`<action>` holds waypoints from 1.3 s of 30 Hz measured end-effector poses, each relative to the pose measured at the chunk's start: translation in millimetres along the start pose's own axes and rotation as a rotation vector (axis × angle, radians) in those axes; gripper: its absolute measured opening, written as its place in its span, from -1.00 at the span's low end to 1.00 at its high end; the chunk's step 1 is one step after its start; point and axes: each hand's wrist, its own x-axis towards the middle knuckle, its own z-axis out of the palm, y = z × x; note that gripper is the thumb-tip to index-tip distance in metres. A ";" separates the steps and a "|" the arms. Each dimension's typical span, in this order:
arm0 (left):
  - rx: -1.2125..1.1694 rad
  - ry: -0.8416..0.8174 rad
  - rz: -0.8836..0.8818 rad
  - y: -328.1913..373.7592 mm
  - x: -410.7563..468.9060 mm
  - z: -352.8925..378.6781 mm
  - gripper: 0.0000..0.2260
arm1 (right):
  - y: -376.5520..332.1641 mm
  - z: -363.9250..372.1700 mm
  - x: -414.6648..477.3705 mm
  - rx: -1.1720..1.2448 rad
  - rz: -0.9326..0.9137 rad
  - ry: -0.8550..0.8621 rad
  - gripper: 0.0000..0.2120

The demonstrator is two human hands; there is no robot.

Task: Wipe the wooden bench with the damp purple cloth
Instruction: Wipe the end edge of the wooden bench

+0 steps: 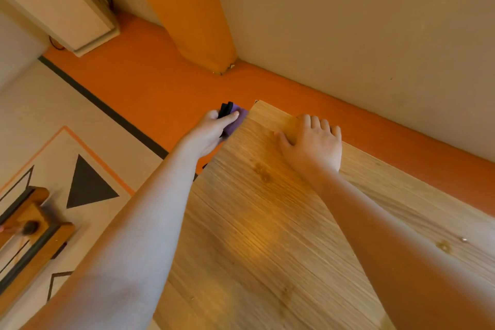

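The wooden bench (267,222) fills the lower right, its light oak top running from the far corner toward me. My left hand (211,128) grips the purple cloth (235,119) and presses it against the bench's left edge, close to the far corner. A black part shows at the top of the cloth. My right hand (313,142) lies flat, fingers spread, on the bench top near its far end, holding nothing.
An orange floor strip (150,88) runs along the cream wall (348,21), with an orange pillar (192,8) behind the bench. A patterned floor with dark triangles (85,185) lies left. A wooden frame (29,228) stands at lower left, a white radiator (61,0) at upper left.
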 end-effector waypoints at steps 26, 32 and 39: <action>0.089 0.063 -0.024 -96.2 -132.5 -88.9 -0.89 | -5.6 -1.3 -3.5 -0.051 0.021 -0.003 -0.31; 0.001 0.127 -0.111 -140.7 -186.7 -127.5 -0.85 | -7.0 -1.7 -4.5 -0.043 0.020 0.021 -0.31; -0.100 0.154 -0.105 -159.1 -218.7 -142.3 -0.75 | -4.9 -0.9 -5.4 -0.057 0.025 0.027 -0.29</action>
